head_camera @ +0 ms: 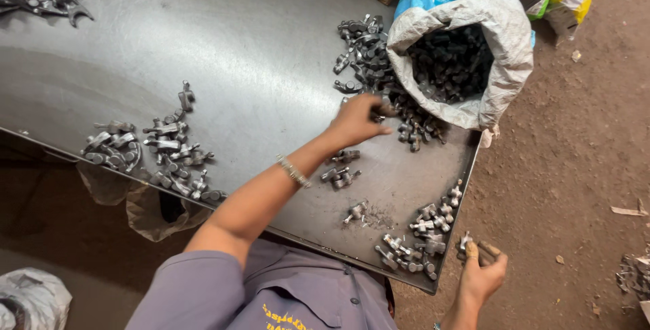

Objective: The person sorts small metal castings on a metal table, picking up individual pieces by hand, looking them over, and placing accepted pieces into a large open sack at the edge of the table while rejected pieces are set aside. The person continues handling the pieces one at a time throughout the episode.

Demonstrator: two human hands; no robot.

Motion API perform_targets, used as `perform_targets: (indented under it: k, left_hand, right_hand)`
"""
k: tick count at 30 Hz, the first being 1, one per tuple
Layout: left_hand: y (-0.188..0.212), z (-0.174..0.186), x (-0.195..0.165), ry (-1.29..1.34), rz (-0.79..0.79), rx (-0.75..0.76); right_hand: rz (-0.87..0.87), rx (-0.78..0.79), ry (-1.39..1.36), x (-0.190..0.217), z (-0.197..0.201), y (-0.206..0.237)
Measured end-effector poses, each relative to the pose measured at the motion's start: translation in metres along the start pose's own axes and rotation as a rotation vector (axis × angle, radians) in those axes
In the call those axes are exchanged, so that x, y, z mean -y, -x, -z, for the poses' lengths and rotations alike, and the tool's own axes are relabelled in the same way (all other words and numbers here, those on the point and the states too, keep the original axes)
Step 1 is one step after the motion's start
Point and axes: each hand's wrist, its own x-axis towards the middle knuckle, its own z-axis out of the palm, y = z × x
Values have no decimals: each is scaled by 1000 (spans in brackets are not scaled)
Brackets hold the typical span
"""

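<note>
left hand (357, 120) fingers curl onto metal parts (413, 123) spilling from the sack (501, 39), right hand (482, 272) pinches one pc off-table.

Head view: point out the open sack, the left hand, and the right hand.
open sack (504, 25), head view, on its rolled white rim.
left hand (357, 121), head view, on the back of the hand.
right hand (482, 277), head view, on the back of the hand.

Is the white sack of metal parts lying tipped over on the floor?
No, the white sack stands open on the dark metal table, with metal parts spilled beside it.
</note>
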Motion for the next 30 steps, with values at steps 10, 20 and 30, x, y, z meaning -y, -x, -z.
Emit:
perform_targets:
  k: [10, 20, 30]
  left_hand:
    - [86, 42, 22, -449, 148, 81]
    - [99, 25, 50, -306, -2, 43]
    - [129, 5, 62, -237, -35, 36]
  right_hand:
    - [4, -79, 859, -7, 17, -8]
    - [730, 873, 250, 121, -95, 82]
    - [182, 794, 56, 88, -127, 81]
